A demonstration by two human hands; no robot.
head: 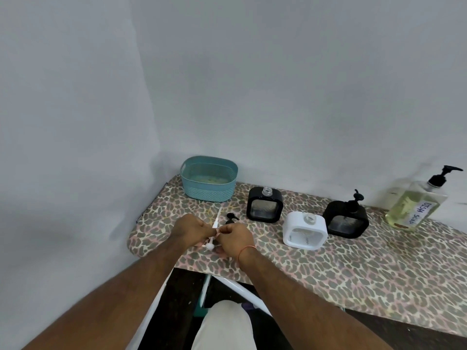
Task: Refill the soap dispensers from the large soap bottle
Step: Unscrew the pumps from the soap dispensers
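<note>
My left hand (190, 229) and my right hand (236, 238) meet over the left end of the board, both pinching a white pump head (211, 242) whose thin tube points away from me. A black pump head (231, 218) lies just beyond my right hand. Two square dispensers stand with open necks: a black dispenser (264, 204) and a white dispenser (304, 229). A second black dispenser (346, 217) has its pump fitted. The large clear soap bottle (414, 205), labelled dish soap and holding yellowish liquid, stands far right.
A teal basket (209, 181) stands at the back left corner of the leopard-print ironing board (341, 274). Grey walls close in behind and on the left. The board's white legs and my knee show below its near edge.
</note>
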